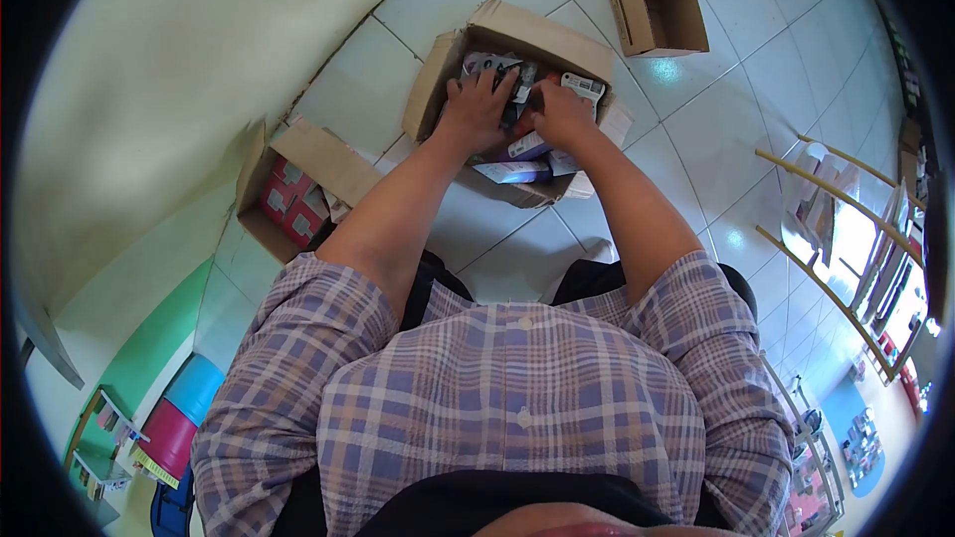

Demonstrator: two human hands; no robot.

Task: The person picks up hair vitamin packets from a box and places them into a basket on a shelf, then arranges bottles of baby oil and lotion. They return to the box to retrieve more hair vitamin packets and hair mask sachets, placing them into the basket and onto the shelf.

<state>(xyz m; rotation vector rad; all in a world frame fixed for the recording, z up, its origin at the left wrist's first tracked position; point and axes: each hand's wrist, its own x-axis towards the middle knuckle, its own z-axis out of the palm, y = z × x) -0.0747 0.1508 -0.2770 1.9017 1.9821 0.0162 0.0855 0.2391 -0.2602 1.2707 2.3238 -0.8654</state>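
Checked shirt [507, 388], worn by the person at work; sleeves end about the elbows, which leaves both forearms bare for reaching into cardboard. Remainder listed left to right, as I see it from my place in the room.

Item: turquoise-and-magenta object [171, 428], standing by the green-banded wall [149, 333]; kind unclear to me.

Item: side carton [333, 164], on the floor just beside the left forearm, probably set there for easy reach. One flap folded outward; red packs [290, 204] inside.

Item: large carton [552, 40], on the tiled floor [497, 249], ahead of the knees. Flaps bent outwards, seemingly to keep the mouth wide enough for two arms.

Item: left hand [479, 111], inside that carton, fingers parted and laid over dark packs [516, 111]; whether it grips one, I cannot tell.

Item: purple box [528, 146], lying aslant near the carton's close side, tilted perhaps by crowding.

Item: right hand [563, 115], near the left but apart from it, fingers bent down among the goods; whatever they close on is hidden.

Item: white-backed card pack [583, 88], just beyond the right hand, propped against the far corner.

Item: small carton [622, 18], open, well apart on the floor, presumably out of the arms' way.

Item: wooden-railed rack [836, 194], far right, flat articles between its rails.
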